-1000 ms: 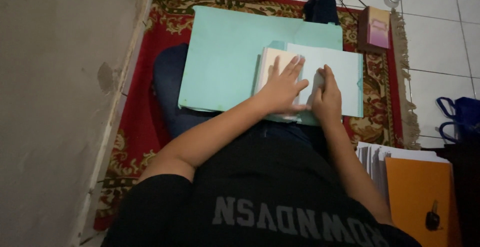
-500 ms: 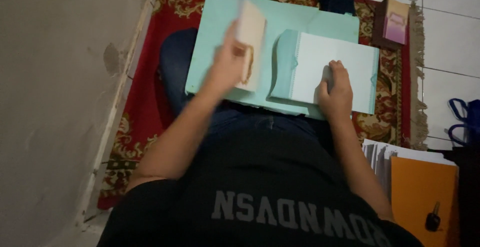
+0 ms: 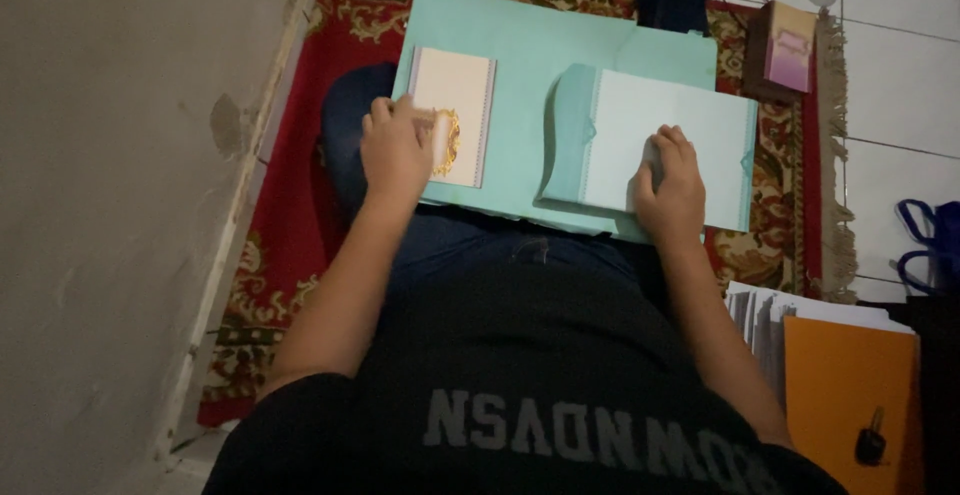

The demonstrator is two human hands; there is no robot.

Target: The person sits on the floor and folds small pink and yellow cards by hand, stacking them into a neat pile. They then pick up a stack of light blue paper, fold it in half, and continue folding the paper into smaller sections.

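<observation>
In the middle of the frame a large mint-green folder [image 3: 540, 45] lies across the person's lap. The left hand [image 3: 395, 150] rests flat, fingers spread, on the lower edge of a pale card [image 3: 455, 105] with a gold emblem, left of centre on the folder; its grip is wide and closed on nothing. The right hand [image 3: 670, 185] presses palm-down on a stack of light-blue envelopes [image 3: 690, 125] at centre right, grip likewise wide. A red patterned rug [image 3: 290, 225] lies beneath. A small box [image 3: 785, 50] sits upper right, and an orange folder [image 3: 850, 385] lower right.
</observation>
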